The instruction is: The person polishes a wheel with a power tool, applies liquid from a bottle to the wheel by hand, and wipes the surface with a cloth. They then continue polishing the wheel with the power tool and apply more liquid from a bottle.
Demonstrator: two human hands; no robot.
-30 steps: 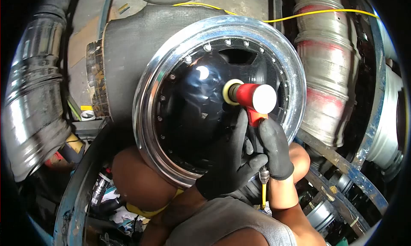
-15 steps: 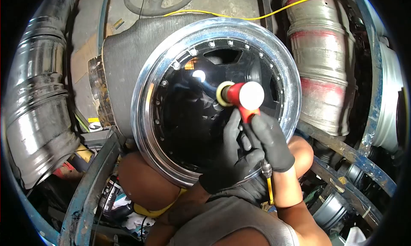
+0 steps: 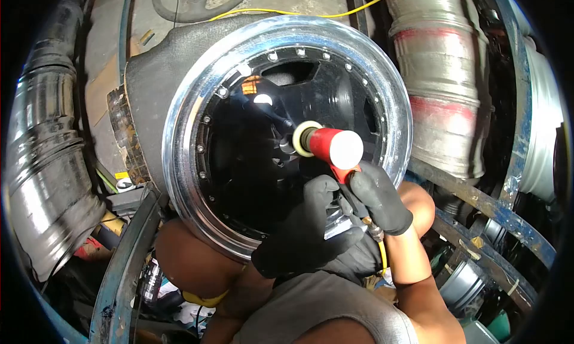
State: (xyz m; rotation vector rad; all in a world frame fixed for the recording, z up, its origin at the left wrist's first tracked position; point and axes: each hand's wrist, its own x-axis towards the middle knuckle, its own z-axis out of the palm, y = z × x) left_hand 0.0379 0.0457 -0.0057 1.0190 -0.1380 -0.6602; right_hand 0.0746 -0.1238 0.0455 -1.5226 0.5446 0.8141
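Observation:
A red air polisher (image 3: pixel 330 148) with a white rear cap and a pale yellow pad (image 3: pixel 306 139) is in my right hand (image 3: pixel 379 199), its black-gloved fingers wrapped round the grip. The pad hangs over the middle of a glossy black wheel rim (image 3: pixel 239 158) with a chrome lip, overlapping the hub in this view. My left hand (image 3: pixel 305 224), also black-gloved, is open beside the polisher's handle, its thumb and fingers apart. A hose fitting (image 3: pixel 373 229) and yellow air hose (image 3: pixel 383 255) come off the lower end of the handle.
The rim leans on a black padded support (image 3: pixel 146 87) between my knees. Stacked chrome rims (image 3: pixel 51 128) line the left, and silver rims with red marks (image 3: pixel 439 87) the right. Blue metal frames (image 3: pixel 122 260) flank me. A steering wheel (image 3: pixel 197 0) lies at the back.
The polisher has moved slightly down and its pad shows more. My left hand has drawn left and opened away from the handle. The whole view has shifted a little.

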